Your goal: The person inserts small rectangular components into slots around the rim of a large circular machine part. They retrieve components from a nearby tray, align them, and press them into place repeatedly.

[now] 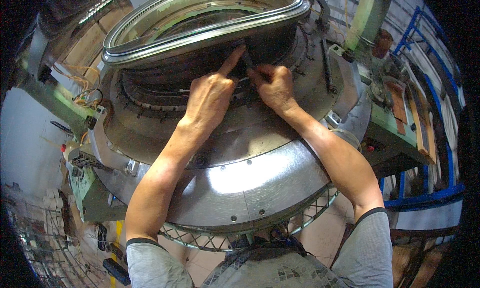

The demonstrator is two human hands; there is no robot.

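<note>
Nearest, the person's forearms [159,182] reach over the bright ring plate [280,195]; elbows best kept light there, b/c leaning on it would prob. cost fine control. Mid-way, L hand [210,98] has its index finger out straight, tip at the dark wall [275,40]; the rest are curled, & can't tell if the thumb pinches anything. R hand [276,88] has its grip together, thumb & forefinger clamped on a thin dark strip [247,59], tilted just beside the L fingertip; contact w/ the wall is too dim to tell. Seems best to steady w/ L, move the strip in small strokes, & mind knuckles under the metal rim [200,36] beyond.
</note>
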